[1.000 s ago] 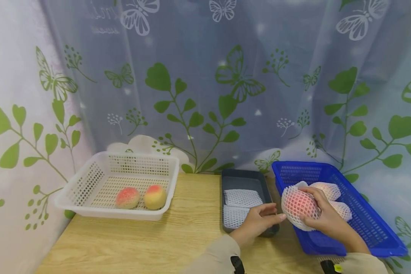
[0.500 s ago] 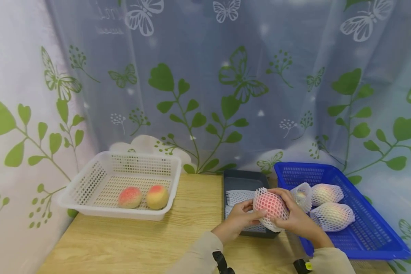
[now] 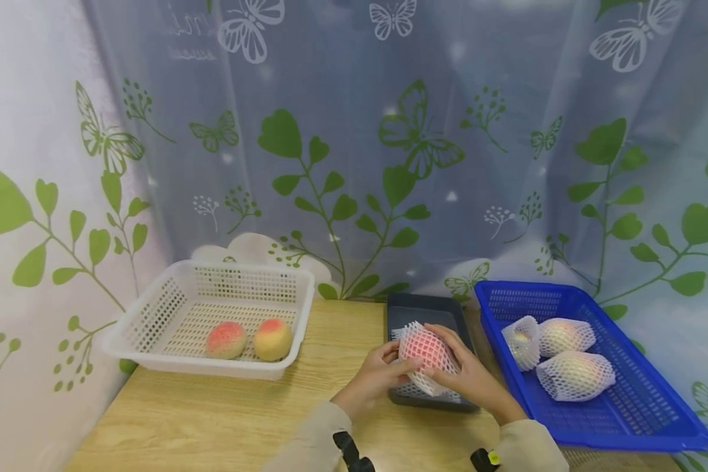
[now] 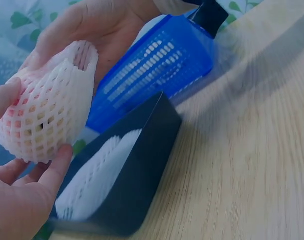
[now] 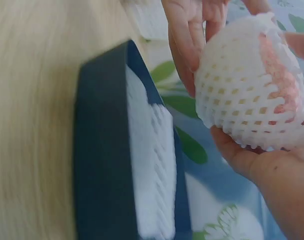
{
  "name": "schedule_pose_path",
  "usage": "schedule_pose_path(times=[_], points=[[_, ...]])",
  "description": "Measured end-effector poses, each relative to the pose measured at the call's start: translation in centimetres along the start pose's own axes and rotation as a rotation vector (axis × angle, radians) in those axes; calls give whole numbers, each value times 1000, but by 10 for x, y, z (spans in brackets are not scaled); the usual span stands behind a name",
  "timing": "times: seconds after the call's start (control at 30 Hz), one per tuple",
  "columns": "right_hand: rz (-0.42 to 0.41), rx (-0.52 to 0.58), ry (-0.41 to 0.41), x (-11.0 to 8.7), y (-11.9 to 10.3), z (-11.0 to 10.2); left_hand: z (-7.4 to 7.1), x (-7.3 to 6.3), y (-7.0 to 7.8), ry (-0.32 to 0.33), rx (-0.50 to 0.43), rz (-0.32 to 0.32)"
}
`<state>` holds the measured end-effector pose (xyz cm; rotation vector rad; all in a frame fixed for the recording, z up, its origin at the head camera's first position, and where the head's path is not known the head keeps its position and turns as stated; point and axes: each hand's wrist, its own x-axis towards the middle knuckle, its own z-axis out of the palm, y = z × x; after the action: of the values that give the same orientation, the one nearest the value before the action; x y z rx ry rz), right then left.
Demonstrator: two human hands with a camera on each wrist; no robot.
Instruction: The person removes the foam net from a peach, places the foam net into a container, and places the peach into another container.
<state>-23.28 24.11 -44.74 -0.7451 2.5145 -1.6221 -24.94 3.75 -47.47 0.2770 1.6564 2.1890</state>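
Observation:
A red-and-yellow peach (image 3: 426, 351) in a white foam net sleeve (image 4: 51, 107) is held up over the dark tray. My left hand (image 3: 370, 379) grips its left side, thumb across the front. From the right, my right hand (image 3: 471, 375) holds the same peach, thumb near its lower front. The wrist views show fingers of both hands against the netting, and an open sleeve end in the left wrist view. Beneath the hands, the dark grey tray (image 3: 429, 302) contains flat white foam nets (image 5: 152, 165), partly hidden in the head view.
At the left stands a white perforated basket (image 3: 153, 314) with two bare peaches (image 3: 225, 339) inside. A blue basket (image 3: 631, 347) at the right contains three netted peaches (image 3: 575, 375). The wooden table (image 3: 212, 419) runs up to a patterned curtain (image 3: 330, 131).
The netted peach has moved left, from over the blue basket to over the dark tray. My left hand, earlier beside it, now grips it together with my right.

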Motion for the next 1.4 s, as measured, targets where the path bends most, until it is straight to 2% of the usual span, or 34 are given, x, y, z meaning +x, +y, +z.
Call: schedule_pose_path(times=[0.23,0.33,0.5,0.67,0.8,0.9,1.13,1.4], points=[[121,148,8,15,3,30,-32,-8,-5,53,-3,15],[155,163,16,21,5,42,-44,-13,-7,75,1,19],[157,168,11,32,3,60,-63,-20,-8,120,2,16],[180,161,48,43,0,79,-82,-24,-8,212,34,23],[133,93,73,52,4,94,-93,-26,-9,300,71,9],[88,23,66,58,7,105,-100,-28,-14,337,95,6],[5,-215,52,65,13,125,-113,-32,-25,336,88,-2],[9,-255,99,68,13,131,-115,-31,-32,364,93,10]])
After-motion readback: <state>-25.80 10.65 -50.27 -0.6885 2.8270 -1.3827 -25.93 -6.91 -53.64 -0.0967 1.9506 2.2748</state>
